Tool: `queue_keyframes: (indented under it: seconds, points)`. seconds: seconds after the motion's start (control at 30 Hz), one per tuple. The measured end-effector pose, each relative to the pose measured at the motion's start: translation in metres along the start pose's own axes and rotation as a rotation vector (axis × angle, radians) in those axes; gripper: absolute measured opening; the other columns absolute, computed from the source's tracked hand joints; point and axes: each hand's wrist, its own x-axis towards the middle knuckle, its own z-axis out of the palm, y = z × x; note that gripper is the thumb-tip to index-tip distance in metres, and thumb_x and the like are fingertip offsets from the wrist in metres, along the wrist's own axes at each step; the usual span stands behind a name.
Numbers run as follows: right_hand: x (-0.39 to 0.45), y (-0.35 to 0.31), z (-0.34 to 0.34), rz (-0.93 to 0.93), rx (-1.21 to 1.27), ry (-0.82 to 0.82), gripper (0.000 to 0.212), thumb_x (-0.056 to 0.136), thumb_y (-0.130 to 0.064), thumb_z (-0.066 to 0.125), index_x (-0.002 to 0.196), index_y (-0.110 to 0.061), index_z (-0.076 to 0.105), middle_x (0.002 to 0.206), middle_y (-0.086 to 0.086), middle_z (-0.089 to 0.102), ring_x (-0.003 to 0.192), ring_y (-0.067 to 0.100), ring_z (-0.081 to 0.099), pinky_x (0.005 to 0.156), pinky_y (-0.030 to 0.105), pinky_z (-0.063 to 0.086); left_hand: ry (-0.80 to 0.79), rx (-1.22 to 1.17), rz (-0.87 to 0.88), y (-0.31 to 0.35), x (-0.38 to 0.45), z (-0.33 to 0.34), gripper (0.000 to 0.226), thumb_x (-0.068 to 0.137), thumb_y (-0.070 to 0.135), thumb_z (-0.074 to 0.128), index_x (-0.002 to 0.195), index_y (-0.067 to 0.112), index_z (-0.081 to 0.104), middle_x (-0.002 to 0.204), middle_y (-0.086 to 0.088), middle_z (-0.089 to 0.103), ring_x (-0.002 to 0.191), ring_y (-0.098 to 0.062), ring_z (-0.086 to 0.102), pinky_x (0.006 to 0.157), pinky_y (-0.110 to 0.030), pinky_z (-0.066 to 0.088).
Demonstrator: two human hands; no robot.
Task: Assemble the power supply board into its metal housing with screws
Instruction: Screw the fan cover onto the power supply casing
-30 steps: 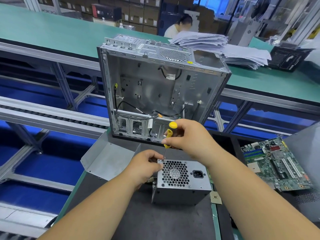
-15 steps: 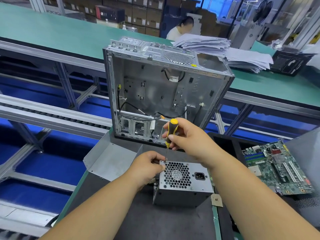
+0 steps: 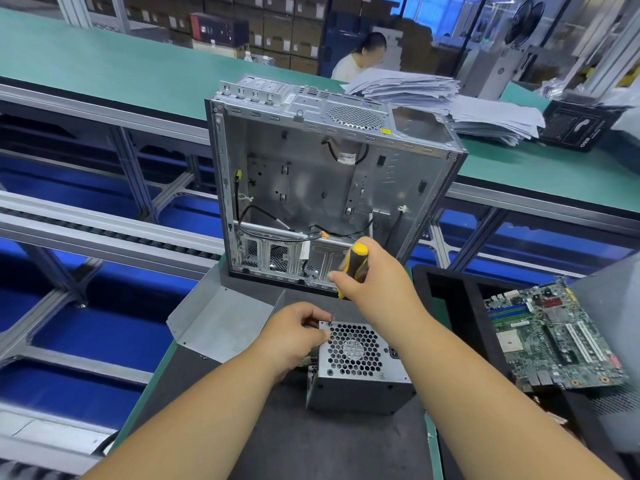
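Power supply lower centre on tabletop | right hand grips screwdriver, tip at its top-left corner | left hand pinches that corner

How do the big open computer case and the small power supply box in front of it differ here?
The computer case stands upright with one side open, its inside and cables showing; the power supply box is closed. The case is far larger. The box has a honeycomb fan grille facing up and is being worked on: left hand at its corner, right hand with the screwdriver. The case is untouched. Both are grey metal.
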Motion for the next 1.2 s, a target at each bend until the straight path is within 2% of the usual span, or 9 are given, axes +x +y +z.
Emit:
queue_keyframes:
  seconds: [0.1, 0.33, 0.5, 0.6, 0.7, 0.83, 0.93, 1.07, 1.2]
  points:
    - [0.000, 0.000, -0.007, 0.060, 0.296, -0.109, 0.026, 0.083, -0.017, 0.077, 0.093, -0.030, 0.057, 0.084, -0.008, 0.072, 0.063, 0.003, 0.062, 0.060, 0.024, 0.051, 0.006, 0.011, 0.005, 0.000, -0.001, 0.000, 0.021, 0.083, 0.003, 0.071, 0.090, 0.023, 0.070, 0.079, -0.002, 0.061, 0.069, -0.012, 0.055, 0.069, -0.022, 0.046]
    - [0.003, 0.004, -0.027, -0.010, 0.332, -0.311, 0.037, 0.094, 0.004, 0.056, 0.107, -0.030, 0.062, 0.095, 0.001, 0.074, 0.069, 0.014, 0.068, 0.066, 0.025, 0.056, -0.001, 0.009, -0.006, 0.001, 0.000, 0.000, 0.021, 0.084, 0.001, 0.071, 0.091, 0.021, 0.070, 0.083, -0.003, 0.063, 0.073, -0.014, 0.058, 0.072, -0.024, 0.048]
    - [0.002, 0.007, -0.016, -0.013, 0.174, -0.149, 0.021, 0.080, -0.022, 0.081, 0.081, -0.024, 0.059, 0.077, -0.001, 0.069, 0.068, 0.017, 0.066, 0.063, 0.032, 0.055, -0.005, 0.009, -0.007, 0.000, 0.000, 0.000, 0.020, 0.084, 0.002, 0.071, 0.091, 0.021, 0.070, 0.083, -0.004, 0.062, 0.073, -0.015, 0.057, 0.074, -0.026, 0.047]
    - [-0.001, 0.009, -0.005, 0.018, -0.052, 0.046, 0.038, 0.079, -0.040, 0.078, 0.072, -0.023, 0.044, 0.066, -0.002, 0.058, 0.061, 0.016, 0.052, 0.057, 0.032, 0.045, 0.002, 0.023, 0.003, 0.000, -0.001, -0.001, 0.022, 0.084, 0.003, 0.071, 0.089, 0.024, 0.070, 0.081, -0.002, 0.061, 0.070, -0.012, 0.055, 0.071, -0.025, 0.046]
    - [-0.005, 0.006, 0.001, -0.007, -0.135, 0.110, 0.038, 0.084, -0.039, 0.071, 0.071, -0.025, 0.038, 0.064, -0.003, 0.056, 0.059, 0.017, 0.051, 0.055, 0.032, 0.044, -0.001, 0.008, -0.005, 0.001, -0.001, -0.001, 0.022, 0.084, 0.002, 0.071, 0.089, 0.023, 0.069, 0.087, -0.009, 0.064, 0.075, -0.017, 0.059, 0.081, -0.035, 0.053]
    - [-0.004, 0.002, -0.001, 0.013, 0.087, -0.015, 0.024, 0.083, -0.030, 0.076, 0.086, -0.031, 0.052, 0.080, -0.004, 0.065, 0.069, 0.017, 0.060, 0.064, 0.034, 0.053, 0.003, 0.023, -0.001, 0.001, -0.001, -0.001, 0.021, 0.083, 0.004, 0.071, 0.089, 0.024, 0.070, 0.084, -0.007, 0.064, 0.075, -0.017, 0.060, 0.081, -0.034, 0.052]
    - [-0.002, 0.003, -0.014, 0.040, 0.337, -0.156, 0.022, 0.086, -0.015, 0.075, 0.096, -0.031, 0.063, 0.090, -0.008, 0.073, 0.071, 0.007, 0.065, 0.063, 0.021, 0.054, 0.002, 0.016, -0.012, 0.000, -0.001, 0.000, 0.020, 0.083, 0.005, 0.071, 0.091, 0.023, 0.071, 0.091, -0.016, 0.069, 0.080, -0.021, 0.063, 0.087, -0.038, 0.054]
    - [0.001, 0.004, -0.026, 0.014, 0.310, -0.271, 0.027, 0.092, 0.000, 0.061, 0.103, -0.024, 0.066, 0.095, 0.001, 0.074, 0.074, 0.013, 0.068, 0.073, 0.029, 0.059, -0.003, 0.015, -0.021, 0.000, -0.001, 0.000, 0.020, 0.083, 0.005, 0.070, 0.093, 0.022, 0.070, 0.097, -0.018, 0.070, 0.083, -0.024, 0.066, 0.090, -0.043, 0.054]
    - [0.000, 0.002, -0.024, -0.012, 0.310, -0.271, 0.018, 0.088, 0.005, 0.066, 0.093, -0.012, 0.070, 0.084, 0.009, 0.073, 0.069, 0.015, 0.070, 0.069, 0.029, 0.060, 0.003, 0.013, -0.021, 0.000, 0.000, 0.000, 0.020, 0.084, 0.004, 0.070, 0.092, 0.022, 0.070, 0.087, -0.009, 0.068, 0.077, -0.018, 0.062, 0.083, -0.038, 0.054]
